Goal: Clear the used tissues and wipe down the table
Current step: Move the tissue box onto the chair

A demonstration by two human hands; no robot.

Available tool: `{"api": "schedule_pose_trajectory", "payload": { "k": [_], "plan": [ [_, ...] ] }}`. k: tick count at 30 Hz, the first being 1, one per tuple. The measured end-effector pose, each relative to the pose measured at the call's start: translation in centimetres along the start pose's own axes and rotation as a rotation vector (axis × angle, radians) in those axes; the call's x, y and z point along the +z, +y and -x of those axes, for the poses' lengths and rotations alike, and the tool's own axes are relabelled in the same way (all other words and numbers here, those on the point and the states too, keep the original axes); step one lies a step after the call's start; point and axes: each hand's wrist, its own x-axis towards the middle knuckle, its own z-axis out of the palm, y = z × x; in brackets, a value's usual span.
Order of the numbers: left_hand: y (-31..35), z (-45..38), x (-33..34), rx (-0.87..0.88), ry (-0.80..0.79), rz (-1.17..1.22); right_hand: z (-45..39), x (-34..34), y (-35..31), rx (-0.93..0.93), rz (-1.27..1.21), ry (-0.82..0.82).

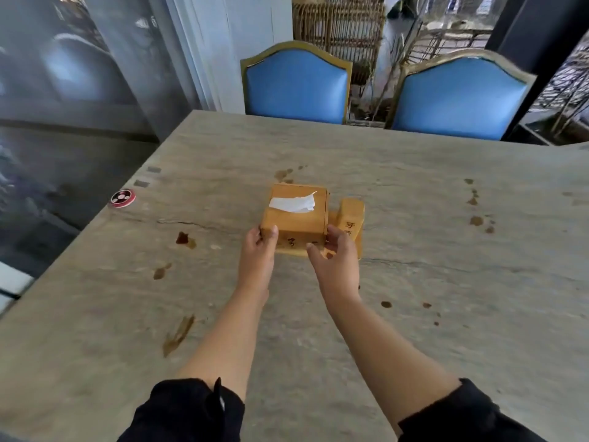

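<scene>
A wooden tissue box [296, 218] stands in the middle of the stone table [414, 282], with a white tissue [294, 202] sticking out of its top slot. A smaller wooden holder [350, 215] is joined to its right side. My left hand [258, 250] grips the box's near left corner, thumb on the front face. At the near right corner my right hand [333, 256] holds the box with curled fingers. Brown spill stains [178, 334] dot the tabletop on the left, far middle and right. I see no loose used tissues.
A round red and white disc [123, 197] lies near the table's left edge. Two blue padded chairs [296, 84] [459, 97] stand at the far side. A glass wall runs along the left, and wicker furniture sits behind the chairs.
</scene>
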Motion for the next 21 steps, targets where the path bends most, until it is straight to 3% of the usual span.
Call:
{"api": "schedule_pose_trajectory", "payload": {
  "k": [3, 9, 15, 21],
  "plan": [
    [-0.1, -1.3, -0.6, -0.024, -0.011, -0.01, -0.6, 0.5, -0.1, 0.038, 0.045, -0.005],
    [-0.5, -4.1, -0.7, -0.066, -0.208, 0.004, -2.1, 1.8, 0.5, 0.06, 0.094, -0.091],
    [-1.7, -4.1, 0.3, -0.085, -0.206, 0.056, -2.4, 2.1, 1.3, 0.042, 0.083, -0.032],
    [0.0, -1.6, 1.7, 0.02, -0.198, 0.069, -1.5, -1.1, 0.9, -0.001, 0.009, -0.018]
  ]
}}
